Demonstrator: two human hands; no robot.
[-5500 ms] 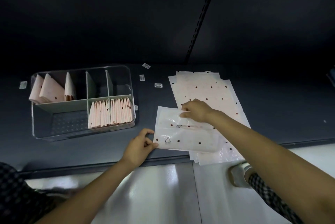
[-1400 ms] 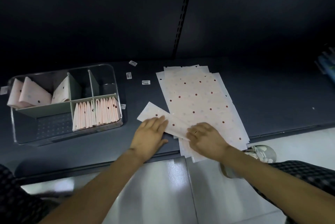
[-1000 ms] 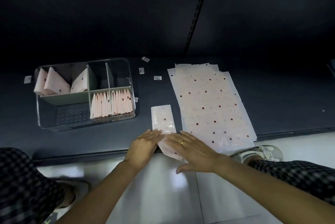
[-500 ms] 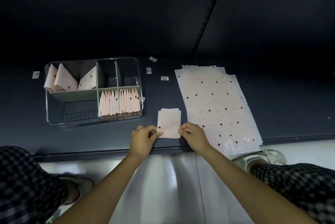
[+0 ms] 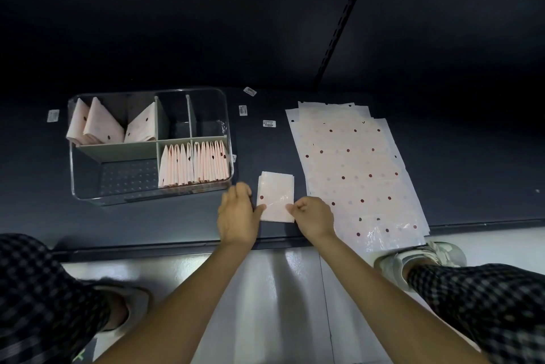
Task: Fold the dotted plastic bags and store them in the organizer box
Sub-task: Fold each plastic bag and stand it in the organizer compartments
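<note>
— Dotted pale-pink plastic bag [image 5: 275, 197], folded down to a small rectangle, lies flat on the dark grey table [image 5: 472, 175], between the clear organizer box with grey-green dividers [image 5: 88, 189] and the flat stack of unfolded dotted bags [image 5: 354, 175].

— How will it handle?

— Light, thin and slick, I'd judge; the folds will likely spring open unless pressed. Best taken at its near corners or side edges, pinching all layers together.

— And the hands?

— Left hand [image 5: 237, 217] is at the bag's left edge, thumb touching the near left corner, fingers loosely bent beside it. Right hand [image 5: 314, 216] has curled fingers, thumb and fingertip pinching the near right corner. Both sit close together with the bag between them.

— The box?

— Folded bags stand upright in its two front right compartments [image 5: 193, 167]; a few lean in the rear left one [image 5: 112, 125]. The front left and both rear right compartments hold none.
</note>
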